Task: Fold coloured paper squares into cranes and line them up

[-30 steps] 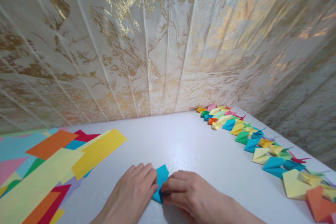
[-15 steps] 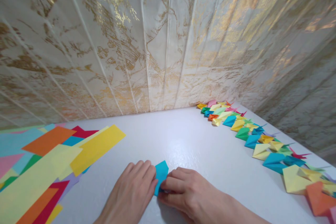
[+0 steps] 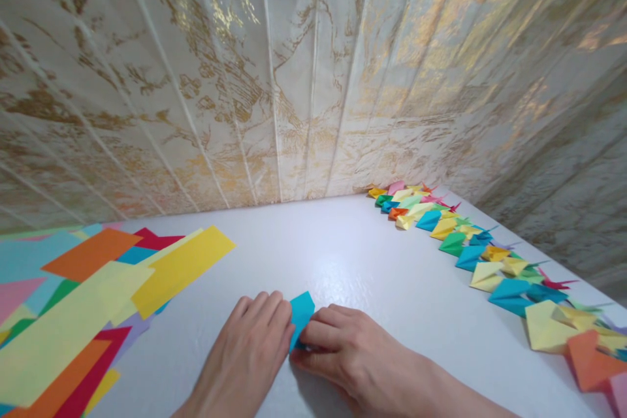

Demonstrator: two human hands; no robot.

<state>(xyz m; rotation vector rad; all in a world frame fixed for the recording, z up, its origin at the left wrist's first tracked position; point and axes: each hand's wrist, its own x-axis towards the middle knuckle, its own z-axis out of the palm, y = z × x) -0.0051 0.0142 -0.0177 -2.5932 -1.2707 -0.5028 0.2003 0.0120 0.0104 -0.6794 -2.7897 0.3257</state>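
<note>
A small folded piece of blue paper (image 3: pixel 302 315) stands out between my two hands, just above the white table near its front middle. My left hand (image 3: pixel 257 339) is closed on its left edge, fingers bent and thumb pressed in. From the other side, my right hand (image 3: pixel 337 346) pinches the lower right part of the paper between thumb and fingers. Its lower portion is hidden behind my right fingers.
Loose coloured paper sheets, with a yellow one (image 3: pixel 183 271) on top, overlap on the left. Folded paper figures, among them a green one (image 3: pixel 452 243), line the right side in a long slanting row. A gold-patterned curtain (image 3: pixel 294 91) hangs behind the white table (image 3: pixel 304 235).
My right thumb and fingers have shifted slightly left along the paper's lower edge, covering a little more of it. The whole view has moved slightly.
</note>
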